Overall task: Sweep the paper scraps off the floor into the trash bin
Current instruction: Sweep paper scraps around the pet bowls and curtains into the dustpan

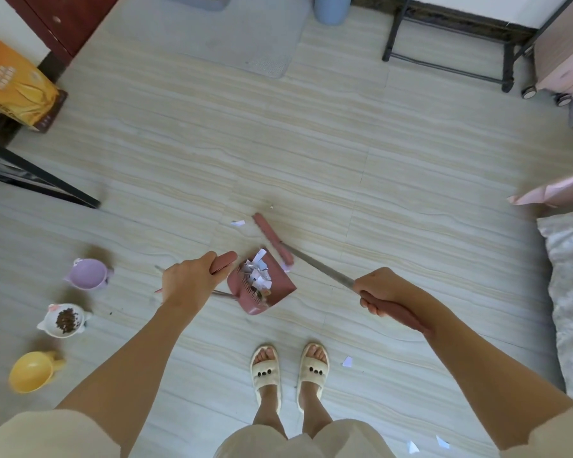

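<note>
A person in cream slippers grips a pink dustpan's [260, 285] handle with the left hand [187, 276] and a broom's [273, 241] handle with the right hand [382, 292]. Paper scraps [257, 274] fill the pan; one scrap [238, 223] lies beside the broom head, others [347, 361] near the feet.

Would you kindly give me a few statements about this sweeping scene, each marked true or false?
1. The left hand grips the dustpan handle. True.
2. The dustpan is empty. False: a pile of paper scraps lies in it.
3. The right hand holds the broom by its handle. True.
4. All scraps are off the floor. False: loose scraps remain, one beside the slippers.
5. The white bowl holds water. False: it holds brown kibble.
</note>
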Tool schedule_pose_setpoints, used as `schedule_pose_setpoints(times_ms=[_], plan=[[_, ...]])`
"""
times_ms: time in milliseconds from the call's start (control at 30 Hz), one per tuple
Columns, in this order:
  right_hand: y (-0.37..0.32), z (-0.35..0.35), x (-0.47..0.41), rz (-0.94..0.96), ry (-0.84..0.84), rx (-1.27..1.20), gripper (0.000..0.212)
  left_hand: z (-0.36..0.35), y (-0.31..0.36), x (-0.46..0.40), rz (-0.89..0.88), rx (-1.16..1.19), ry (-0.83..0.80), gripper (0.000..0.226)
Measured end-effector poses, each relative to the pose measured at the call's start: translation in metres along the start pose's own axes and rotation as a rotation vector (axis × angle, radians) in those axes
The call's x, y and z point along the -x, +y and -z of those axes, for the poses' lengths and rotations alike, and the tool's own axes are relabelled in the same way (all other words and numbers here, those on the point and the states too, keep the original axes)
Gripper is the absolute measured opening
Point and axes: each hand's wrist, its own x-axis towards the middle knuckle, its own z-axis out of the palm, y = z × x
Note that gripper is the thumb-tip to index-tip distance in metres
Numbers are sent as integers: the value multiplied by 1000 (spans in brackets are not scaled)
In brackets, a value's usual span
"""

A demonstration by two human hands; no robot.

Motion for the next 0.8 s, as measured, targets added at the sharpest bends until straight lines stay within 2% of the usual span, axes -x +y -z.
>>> schedule_pose_setpoints(times_ms=[167,333,433,567,733,800], plan=[[0,-12,-16,21,104,62,7,3,-7,3,39,-8,-32,47],[9,-25,-39,-28,136,86,22,-1,-28,11,-36,59,133,74],[13,-35,-42,-57,119,82,24,-1,-44,15,-23,67,158,70],[11,-49,-33,-73,50,52,13,-12,-53,21,-86,7,222,81],[-3,-39,-16,-75,-21,-102,11,-16,-47,17,-154,-31,340,81],[-10,-34,-9,-59,-28,-42,11,-13,-44,13,-182,-13,395,81]])
